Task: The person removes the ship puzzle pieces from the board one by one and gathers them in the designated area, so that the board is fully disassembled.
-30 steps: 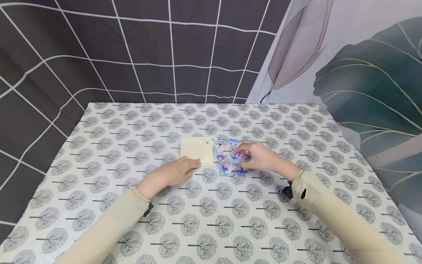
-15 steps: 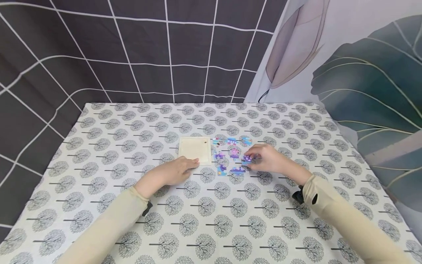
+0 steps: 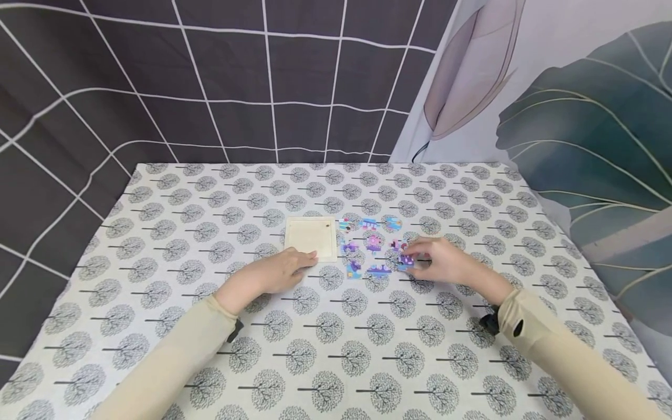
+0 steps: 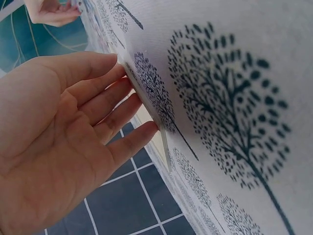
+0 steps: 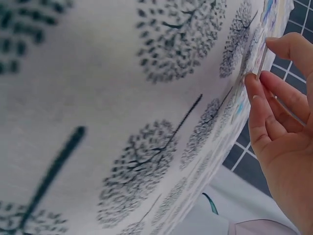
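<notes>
My right hand (image 3: 441,259) pinches a purple-and-blue jigsaw puzzle piece (image 3: 406,261) at the right side of a group of pieces. In the right wrist view this jigsaw piece (image 5: 262,61) is seen edge-on between thumb and fingertips, close over the cloth. My left hand (image 3: 283,271) lies at the near edge of a square cream puzzle tray (image 3: 311,238). In the left wrist view the left hand's fingers (image 4: 129,147) are extended, with their tips against the rim of the tray (image 4: 157,142). Beside the held piece lies a pink-and-purple piece (image 3: 396,245), partly covered by the right fingers.
Several other pieces lie in loose rows right of the tray, among them a blue-and-pink one (image 3: 369,223), a pink flower one (image 3: 373,241) and a purple one (image 3: 378,270). A tree-print cloth (image 3: 336,350) covers the table. A dark grid curtain (image 3: 220,76) hangs behind.
My right hand has slid right and slightly nearer with the jigsaw piece, uncovering pieces in the middle and right of the group. The left hand has stayed at the tray's edge.
</notes>
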A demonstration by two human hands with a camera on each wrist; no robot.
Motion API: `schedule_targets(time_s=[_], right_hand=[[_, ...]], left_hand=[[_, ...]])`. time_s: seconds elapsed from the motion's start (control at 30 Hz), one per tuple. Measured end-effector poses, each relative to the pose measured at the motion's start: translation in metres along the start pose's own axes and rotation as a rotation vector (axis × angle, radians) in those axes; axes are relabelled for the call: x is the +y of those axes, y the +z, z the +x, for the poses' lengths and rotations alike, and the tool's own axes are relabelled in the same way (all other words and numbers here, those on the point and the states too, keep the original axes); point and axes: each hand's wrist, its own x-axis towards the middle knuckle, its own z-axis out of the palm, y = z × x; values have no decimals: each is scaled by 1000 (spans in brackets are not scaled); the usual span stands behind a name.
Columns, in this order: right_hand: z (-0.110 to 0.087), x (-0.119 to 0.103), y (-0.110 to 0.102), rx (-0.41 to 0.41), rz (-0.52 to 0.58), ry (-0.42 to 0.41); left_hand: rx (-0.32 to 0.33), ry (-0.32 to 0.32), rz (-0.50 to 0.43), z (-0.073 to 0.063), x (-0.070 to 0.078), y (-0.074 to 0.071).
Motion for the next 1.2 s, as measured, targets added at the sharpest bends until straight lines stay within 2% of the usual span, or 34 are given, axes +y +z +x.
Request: schedule_targets(time_s=[0.27, 0.47, 0.73, 0.93, 1.2], right_hand=[[-7, 3, 3, 24, 7, -12], [-7, 0, 5, 5, -23, 2], [-7, -4, 8, 36, -104, -66], [-7, -5, 11, 42, -100, -67], [-10, -14, 12, 48, -122, -109]], left_hand=[[-12, -18, -2, 0, 1, -1], [-11, -16, 1, 0, 0, 0], [-20, -4, 17, -1, 0, -1], [-29, -8, 23, 0, 0, -1], [-24, -3, 17, -1, 1, 0]])
